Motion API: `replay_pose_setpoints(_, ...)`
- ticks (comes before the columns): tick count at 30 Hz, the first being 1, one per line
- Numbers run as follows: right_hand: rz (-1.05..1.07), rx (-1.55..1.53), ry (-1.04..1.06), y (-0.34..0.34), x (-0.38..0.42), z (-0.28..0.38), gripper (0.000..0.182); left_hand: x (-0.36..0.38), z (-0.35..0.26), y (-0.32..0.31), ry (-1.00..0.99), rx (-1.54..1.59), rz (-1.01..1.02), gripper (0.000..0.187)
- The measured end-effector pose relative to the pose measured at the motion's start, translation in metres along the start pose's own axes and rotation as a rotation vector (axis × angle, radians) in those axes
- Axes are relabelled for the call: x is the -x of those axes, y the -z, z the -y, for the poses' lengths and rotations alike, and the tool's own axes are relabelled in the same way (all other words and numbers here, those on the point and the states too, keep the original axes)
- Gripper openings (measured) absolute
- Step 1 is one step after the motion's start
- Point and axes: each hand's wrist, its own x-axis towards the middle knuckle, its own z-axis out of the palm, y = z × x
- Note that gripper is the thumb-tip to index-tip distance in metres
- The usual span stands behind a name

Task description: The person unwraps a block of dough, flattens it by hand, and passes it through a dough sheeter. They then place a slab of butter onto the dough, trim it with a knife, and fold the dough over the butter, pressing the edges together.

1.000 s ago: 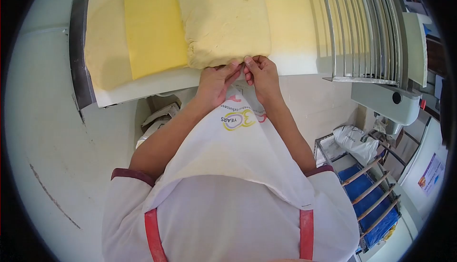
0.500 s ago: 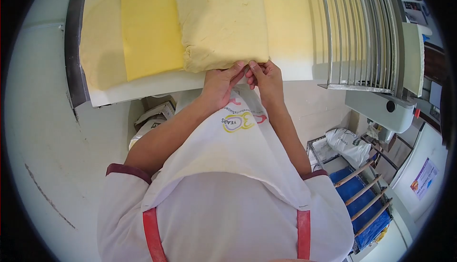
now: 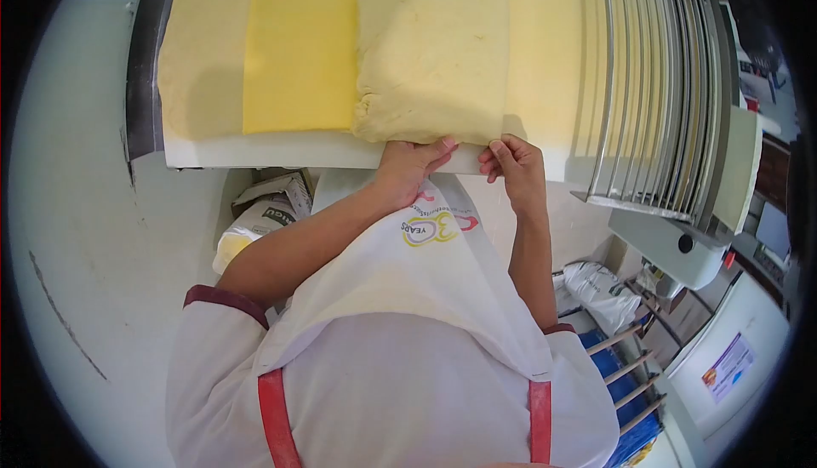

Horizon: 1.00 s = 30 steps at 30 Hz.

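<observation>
A wide sheet of pale dough lies on the white work surface, with a smooth, brighter yellow slab, perhaps butter, on top of it. To the right of the slab, a flap of dough is folded over, its left edge rough and lumpy. My left hand is at the flap's near edge, thumb on top, pinching the dough. At the flap's near right corner, my right hand pinches the edge between thumb and curled fingers. The undersides of the fingers are partly hidden.
A metal bar guard of a machine stands over the right end of the dough. Below the surface are a printed sack at left and a white bag at right. A blue tray with wooden rods sits lower right.
My right hand has moved right along the dough's near edge, away from my left hand, which stays near the middle of the flap's edge. The camera view has shifted a little.
</observation>
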Motion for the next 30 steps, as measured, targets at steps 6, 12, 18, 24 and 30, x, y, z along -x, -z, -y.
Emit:
replay_pose_setpoints(6,0.062,0.19,0.022,0.011,-0.008,-0.005,0.015,0.033,-0.025,0.044,0.325,-0.311,0.174,0.033)
replay_pose_setpoints(12,-0.149,0.794,0.226,0.057,-0.027,0.095,0.038,0.112,-0.095,0.156,-0.241,-0.388,-0.38,0.029)
replay_pose_setpoints(18,0.095,0.687,0.744,-0.087,-0.109,0.221,0.03,0.114,-0.182,0.288,-0.818,-0.504,-1.071,0.037)
replay_pose_setpoints(24,0.526,1.045,1.191,-0.326,-0.2,0.235,0.049,0.09,-0.248,0.277,-0.527,-0.543,-1.064,0.052)
replay_pose_setpoints(30,0.582,1.18,0.859,-0.448,-0.245,0.223,0.058,0.077,-0.28,0.291,-0.292,-0.55,-0.828,0.043)
